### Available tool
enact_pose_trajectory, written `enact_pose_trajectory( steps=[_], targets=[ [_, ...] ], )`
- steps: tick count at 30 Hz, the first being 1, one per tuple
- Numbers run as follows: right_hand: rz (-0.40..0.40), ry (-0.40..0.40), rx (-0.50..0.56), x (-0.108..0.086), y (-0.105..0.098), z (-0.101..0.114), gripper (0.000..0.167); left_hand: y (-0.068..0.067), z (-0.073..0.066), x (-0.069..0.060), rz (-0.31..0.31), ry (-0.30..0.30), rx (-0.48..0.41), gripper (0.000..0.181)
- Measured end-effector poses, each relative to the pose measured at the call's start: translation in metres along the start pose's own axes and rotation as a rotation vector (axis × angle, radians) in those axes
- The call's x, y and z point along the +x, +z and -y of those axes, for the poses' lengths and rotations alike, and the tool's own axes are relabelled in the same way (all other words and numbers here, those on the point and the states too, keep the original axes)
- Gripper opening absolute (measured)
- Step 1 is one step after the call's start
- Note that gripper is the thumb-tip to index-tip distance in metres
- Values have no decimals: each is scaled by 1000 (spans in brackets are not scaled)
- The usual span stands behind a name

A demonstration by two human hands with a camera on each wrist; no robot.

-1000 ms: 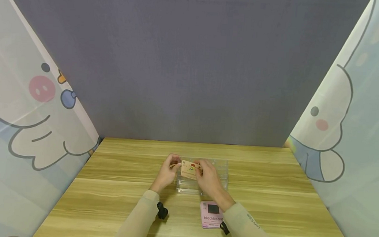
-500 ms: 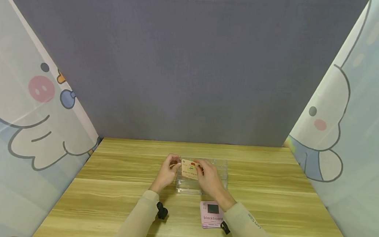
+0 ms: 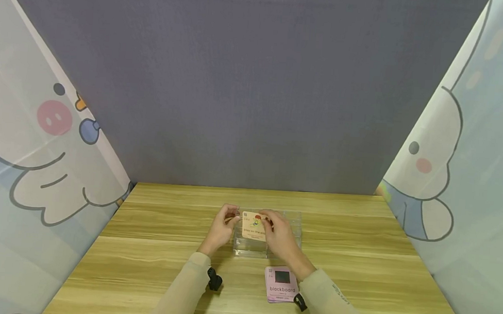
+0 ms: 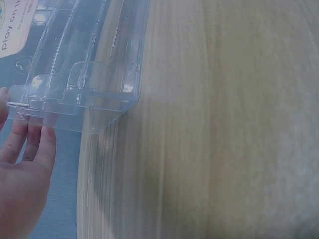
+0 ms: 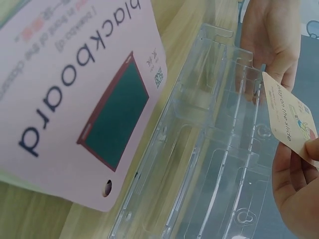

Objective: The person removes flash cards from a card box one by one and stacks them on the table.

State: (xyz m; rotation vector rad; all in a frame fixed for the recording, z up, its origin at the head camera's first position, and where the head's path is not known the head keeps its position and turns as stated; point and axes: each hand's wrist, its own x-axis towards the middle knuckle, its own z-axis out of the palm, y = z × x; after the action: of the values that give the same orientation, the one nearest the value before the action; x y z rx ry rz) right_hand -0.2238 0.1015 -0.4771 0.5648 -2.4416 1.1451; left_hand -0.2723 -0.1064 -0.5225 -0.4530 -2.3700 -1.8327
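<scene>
My right hand [image 3: 282, 238] pinches a cream flashcard [image 3: 252, 231] by its right side, thumb on the printed face. The card reads "play on the slide" and has a small picture of a child. It is held over a clear plastic stepped rack [image 3: 247, 248]; in the right wrist view the card [image 5: 284, 109] stands tilted above the rack's back tier. At the rack's left end, my left hand [image 3: 219, 230] grips its edge. The left wrist view shows that hand's fingers [image 4: 46, 149] behind the transparent wall, with the thumb partly cut off by the frame.
A small stack of pink cards [image 3: 281, 288], the top one reading "blackboard", lies on the wooden table [image 3: 348, 280] in front of the rack, beside my right forearm. A dark grey panel [image 3: 256, 94] stands behind the table, with cartoon-printed sheets [image 3: 485, 193] on both sides.
The cream card has turned slightly in my right hand, so its face and lettering show more fully. My left hand stays at the rack's left end.
</scene>
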Motion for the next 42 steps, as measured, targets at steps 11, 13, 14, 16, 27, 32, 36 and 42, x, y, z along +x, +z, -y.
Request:
enact_pose_trajectory(
  steps=[11, 13, 14, 16, 27, 32, 36, 42],
  targets=[
    [-36, 0, 39, -3, -5, 4, 26, -1, -3, 0, 8, -15, 0, 30],
    [-32, 13, 49, -4, -6, 6, 26, -1, -2, 0, 13, -13, -2, 31],
    [-30, 22, 56, -4, -8, 7, 26, -1, -2, 0, 14, -13, -8, 31],
    [-23, 42, 76, -5, -10, 9, 26, -1, -2, 0, 16, -14, -14, 31],
    [-18, 22, 111, -9, -22, 15, 25, -1, -7, -1, 19, -10, -6, 30],
    [10, 60, 147, -11, -27, 17, 25, -3, -30, -9, 32, -6, -4, 27],
    [8, 87, 196, -12, -33, 21, 25, -3, -39, -12, 21, 13, -19, 26],
    [-13, 113, 225, -15, -40, 25, 25, -2, -37, -12, 2, -5, -33, 26]
  ],
)
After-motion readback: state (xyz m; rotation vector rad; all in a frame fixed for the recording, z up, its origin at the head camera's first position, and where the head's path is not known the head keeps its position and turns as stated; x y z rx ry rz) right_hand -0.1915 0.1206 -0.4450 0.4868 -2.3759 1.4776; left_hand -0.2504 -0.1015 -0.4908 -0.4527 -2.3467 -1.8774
